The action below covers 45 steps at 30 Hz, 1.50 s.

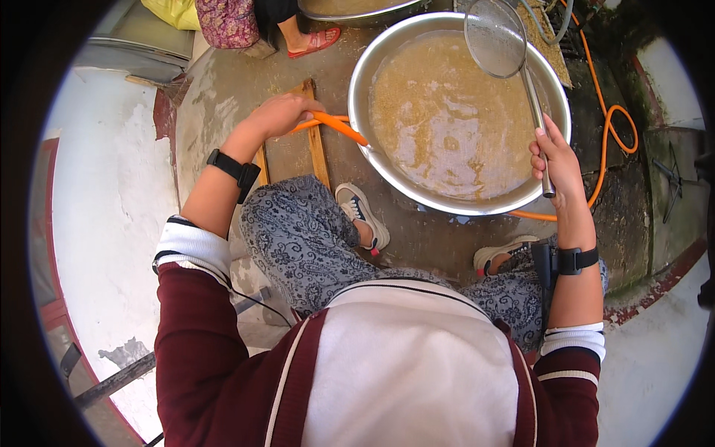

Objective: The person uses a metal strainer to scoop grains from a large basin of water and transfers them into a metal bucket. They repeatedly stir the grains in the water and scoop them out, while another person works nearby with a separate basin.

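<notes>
A wide metal basin [360, 68] stands on the ground in front of me, filled with cloudy water over yellowish-brown grain [447, 112]. My left hand [281, 115] is closed round an orange hose [339, 127], whose end points over the basin's left rim. Water seems to run from it into the basin. In my right hand [557, 160] is the long metal handle of a mesh skimmer [495, 37]. Its round mesh head is raised over the far right part of the basin, apart from the water as far as I can tell.
A wooden frame [318, 153] lies left of the basin. Behind it are a second metal basin [357, 9] and another person's foot in a red sandal [316, 43]. More orange hose [607, 123] curls along the right side. A white wall [112, 164] rises at the left.
</notes>
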Tool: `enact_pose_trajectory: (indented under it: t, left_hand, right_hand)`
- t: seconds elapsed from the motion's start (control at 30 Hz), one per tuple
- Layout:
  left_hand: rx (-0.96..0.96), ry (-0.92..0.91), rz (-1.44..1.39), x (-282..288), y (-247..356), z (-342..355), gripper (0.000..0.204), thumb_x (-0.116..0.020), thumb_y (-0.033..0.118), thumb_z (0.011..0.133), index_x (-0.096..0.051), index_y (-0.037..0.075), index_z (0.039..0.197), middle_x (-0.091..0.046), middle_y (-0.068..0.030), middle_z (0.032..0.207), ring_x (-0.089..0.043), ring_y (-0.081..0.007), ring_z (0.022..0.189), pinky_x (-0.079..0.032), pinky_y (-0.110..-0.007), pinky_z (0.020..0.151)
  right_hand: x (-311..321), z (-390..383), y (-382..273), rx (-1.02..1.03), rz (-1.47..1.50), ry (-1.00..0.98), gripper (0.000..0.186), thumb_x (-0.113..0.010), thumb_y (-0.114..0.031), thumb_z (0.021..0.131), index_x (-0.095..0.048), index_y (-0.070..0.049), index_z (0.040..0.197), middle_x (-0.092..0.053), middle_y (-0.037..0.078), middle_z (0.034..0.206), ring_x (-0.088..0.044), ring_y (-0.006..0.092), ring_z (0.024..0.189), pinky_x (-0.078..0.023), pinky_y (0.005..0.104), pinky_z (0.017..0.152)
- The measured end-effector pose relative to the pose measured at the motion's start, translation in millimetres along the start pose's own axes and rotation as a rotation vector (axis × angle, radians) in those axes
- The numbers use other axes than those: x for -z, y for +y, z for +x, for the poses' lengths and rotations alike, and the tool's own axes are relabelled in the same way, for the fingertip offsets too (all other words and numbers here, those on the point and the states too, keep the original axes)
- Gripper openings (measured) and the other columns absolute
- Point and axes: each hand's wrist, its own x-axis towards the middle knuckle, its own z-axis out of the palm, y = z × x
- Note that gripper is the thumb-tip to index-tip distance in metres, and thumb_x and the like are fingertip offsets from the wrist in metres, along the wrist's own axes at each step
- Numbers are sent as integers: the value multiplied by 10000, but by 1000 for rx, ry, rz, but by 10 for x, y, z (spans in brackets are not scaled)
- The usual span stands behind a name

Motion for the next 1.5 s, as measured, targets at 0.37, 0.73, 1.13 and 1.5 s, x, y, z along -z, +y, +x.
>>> enact_pose_trajectory:
  t: [0.37,0.73,1.13,1.5]
  left_hand:
    - [-192,-169,61,18,746,225,270,-608,141,931,-689,178,1186,-691,-88,1074,-639,-311,1020,-478,-421,903]
    - [-396,-122,-95,-110,1637,671,269,-625,165,930,-697,170,1190,-709,-83,1091,-655,-285,1029,-505,-402,876]
    - [-402,111,-249,-288,2435,1165,251,-615,196,922,-711,192,1154,-688,-100,961,-653,-315,933,-499,-447,794]
    - [-282,271,-395,-371,2962,1677,266,-650,148,895,-718,166,1152,-677,-108,945,-642,-305,939,-471,-440,831]
  right_hand:
    - [79,-92,-29,41,45,-4,619,-518,-185,1034,-216,-72,1562,-469,-7,774,-415,22,545,-361,187,436]
    - [221,-185,-75,72,128,6,624,-529,-174,1027,-221,-68,1560,-466,-3,778,-413,24,549,-366,187,440]
    - [622,-184,-193,157,279,58,608,-542,-161,1014,-251,-76,1541,-479,10,760,-444,61,557,-388,222,456]
    - [891,-296,-326,224,380,192,601,-489,-140,1035,-201,-93,1562,-487,31,795,-433,57,545,-385,206,437]
